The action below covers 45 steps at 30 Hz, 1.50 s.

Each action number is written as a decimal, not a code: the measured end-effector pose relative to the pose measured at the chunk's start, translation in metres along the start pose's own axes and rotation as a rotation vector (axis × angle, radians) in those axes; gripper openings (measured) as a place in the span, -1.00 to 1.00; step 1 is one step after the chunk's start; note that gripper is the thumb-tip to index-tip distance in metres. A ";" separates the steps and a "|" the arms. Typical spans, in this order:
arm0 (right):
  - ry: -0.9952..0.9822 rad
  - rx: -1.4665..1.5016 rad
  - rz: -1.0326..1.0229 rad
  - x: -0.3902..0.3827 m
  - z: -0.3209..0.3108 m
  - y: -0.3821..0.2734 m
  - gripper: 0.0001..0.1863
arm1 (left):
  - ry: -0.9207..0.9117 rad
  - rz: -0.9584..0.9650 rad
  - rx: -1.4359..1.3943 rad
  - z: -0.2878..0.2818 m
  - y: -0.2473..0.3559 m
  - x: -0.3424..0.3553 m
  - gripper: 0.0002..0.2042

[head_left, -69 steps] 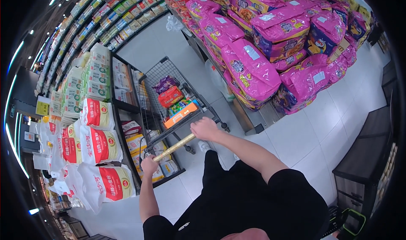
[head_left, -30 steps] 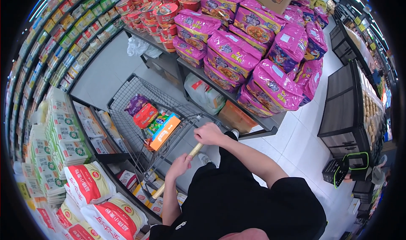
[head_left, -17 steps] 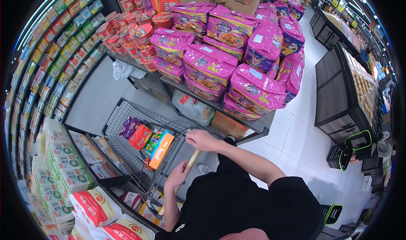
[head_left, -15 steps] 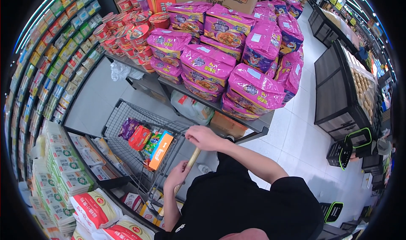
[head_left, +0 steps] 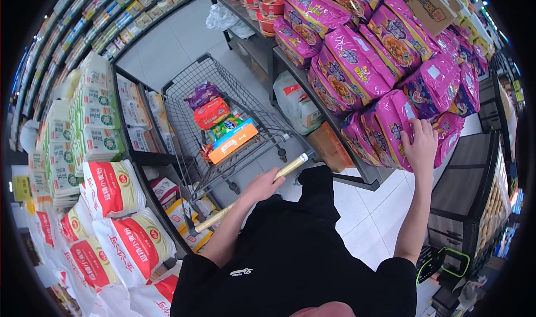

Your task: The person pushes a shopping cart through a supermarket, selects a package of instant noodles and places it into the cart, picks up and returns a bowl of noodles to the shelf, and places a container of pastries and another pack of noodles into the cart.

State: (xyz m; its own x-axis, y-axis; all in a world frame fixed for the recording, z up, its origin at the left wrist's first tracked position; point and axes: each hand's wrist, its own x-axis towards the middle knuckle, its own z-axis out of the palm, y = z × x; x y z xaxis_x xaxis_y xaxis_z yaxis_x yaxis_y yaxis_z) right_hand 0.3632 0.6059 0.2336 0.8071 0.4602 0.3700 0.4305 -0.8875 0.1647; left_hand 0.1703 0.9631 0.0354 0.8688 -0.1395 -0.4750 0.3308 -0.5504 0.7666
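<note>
With its fingers closed round the pale cart handle (head_left: 292,164), my left hand (head_left: 263,186) holds the shopping cart (head_left: 181,78). Inside the wire basket lie a purple packet (head_left: 202,95), a red packet (head_left: 212,113), a green packet (head_left: 226,127) and an orange box with a blue edge (head_left: 234,144). On the right my right hand (head_left: 420,144) reaches to a magenta noodle multipack (head_left: 385,126) at the near corner of the display. Its fingers are somewhat spread and bent, touching the pack's end without a visible closed grip.
Several more magenta multipacks (head_left: 357,63) and red noodle cups (head_left: 272,7) fill the display table (head_left: 365,176). White-and-red flour sacks (head_left: 137,244) and wrapped tissue packs (head_left: 99,113) stand at left. A dark counter (head_left: 463,177) stands on the right, with a black-green basket (head_left: 444,264) near it.
My right hand has left the cart handle and moved right to the multipack. The left hand stays on the handle. My view has turned, bringing the display nearer on the right.
</note>
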 end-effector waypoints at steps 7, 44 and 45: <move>0.171 -0.056 -0.046 0.008 -0.005 0.006 -0.93 | 0.013 0.068 0.002 0.003 -0.003 -0.001 -0.64; -0.021 0.798 0.076 0.075 -0.022 -0.096 -0.86 | -0.509 0.301 -2.163 0.063 0.100 0.071 -0.38; -0.047 0.793 0.082 0.078 -0.007 -0.095 -0.85 | -0.494 0.304 -2.158 0.066 0.097 0.069 -0.38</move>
State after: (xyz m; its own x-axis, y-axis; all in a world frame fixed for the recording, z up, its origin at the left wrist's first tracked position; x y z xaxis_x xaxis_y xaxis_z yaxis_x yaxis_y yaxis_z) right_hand 0.3824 0.7257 0.2535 0.8572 0.4105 0.3109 0.5139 -0.6431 -0.5677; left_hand 0.2380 0.8455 0.0483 0.9380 -0.3415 -0.0599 0.3270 0.9287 -0.1751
